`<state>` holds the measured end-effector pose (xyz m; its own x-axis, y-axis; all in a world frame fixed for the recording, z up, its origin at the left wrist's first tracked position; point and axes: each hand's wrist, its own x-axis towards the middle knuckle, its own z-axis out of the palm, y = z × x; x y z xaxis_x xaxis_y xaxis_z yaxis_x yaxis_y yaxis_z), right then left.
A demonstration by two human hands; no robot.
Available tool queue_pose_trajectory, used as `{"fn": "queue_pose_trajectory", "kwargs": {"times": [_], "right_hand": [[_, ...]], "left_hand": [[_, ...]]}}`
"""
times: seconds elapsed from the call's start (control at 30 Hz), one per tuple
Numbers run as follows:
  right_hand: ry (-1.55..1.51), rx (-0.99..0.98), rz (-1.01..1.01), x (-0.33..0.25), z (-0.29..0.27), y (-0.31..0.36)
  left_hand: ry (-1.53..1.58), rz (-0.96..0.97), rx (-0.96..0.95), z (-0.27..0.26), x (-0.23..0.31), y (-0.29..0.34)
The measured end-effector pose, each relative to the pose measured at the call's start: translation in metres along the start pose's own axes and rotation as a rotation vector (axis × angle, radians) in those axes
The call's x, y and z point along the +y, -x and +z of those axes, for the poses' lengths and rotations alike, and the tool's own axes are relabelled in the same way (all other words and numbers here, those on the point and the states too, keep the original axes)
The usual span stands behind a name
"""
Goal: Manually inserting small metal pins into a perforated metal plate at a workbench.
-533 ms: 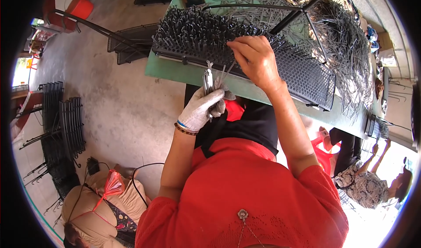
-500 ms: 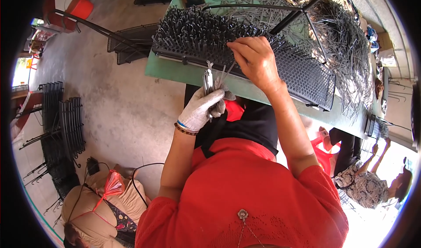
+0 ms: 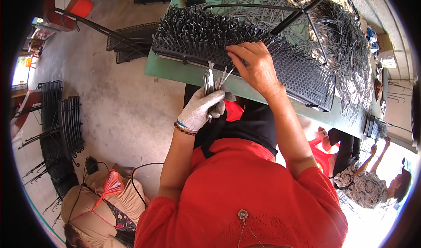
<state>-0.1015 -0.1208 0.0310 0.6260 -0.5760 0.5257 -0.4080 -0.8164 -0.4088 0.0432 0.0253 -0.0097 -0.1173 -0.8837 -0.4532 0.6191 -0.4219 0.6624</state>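
My left hand (image 3: 202, 105), in a white work glove, is closed round a bundle of thin grey metal rods (image 3: 210, 80) whose upper ends have small hooks or loops. My bare right hand (image 3: 256, 68) hovers at the front edge of a black perforated metal rack (image 3: 302, 72), thumb and fingertips drawn together. Whatever lies between those fingertips is too small to make out. Many black hooked rods (image 3: 193, 28) stand upright in the rack's holes, packed densely at its left and middle. Toward the right end, bare holes show.
The rack rests on a green table (image 3: 171, 72). Loose rods (image 3: 346, 59) are heaped behind and right of it, under a black metal frame (image 3: 302, 11). Black racks (image 3: 70, 125) stand at left. One person (image 3: 101, 208) is at lower left, another (image 3: 368, 182) at right.
My right hand has shifted very slightly down and left at the rack's front. One rod in the left-hand bundle now leans out to the right. My left hand is nearly still.
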Motion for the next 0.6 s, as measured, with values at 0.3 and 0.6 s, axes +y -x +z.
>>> {"fn": "queue_pose_trajectory", "kwargs": {"times": [0.3, 0.6], "right_hand": [[-0.462, 0.041, 0.488, -0.018, -0.013, 0.019], [-0.767, 0.301, 0.667, -0.011, -0.025, 0.015]], "left_hand": [[0.109, 0.021, -0.006, 0.005, -0.001, -0.002], [0.097, -0.009, -0.061, 0.017, -0.011, -0.009]]}}
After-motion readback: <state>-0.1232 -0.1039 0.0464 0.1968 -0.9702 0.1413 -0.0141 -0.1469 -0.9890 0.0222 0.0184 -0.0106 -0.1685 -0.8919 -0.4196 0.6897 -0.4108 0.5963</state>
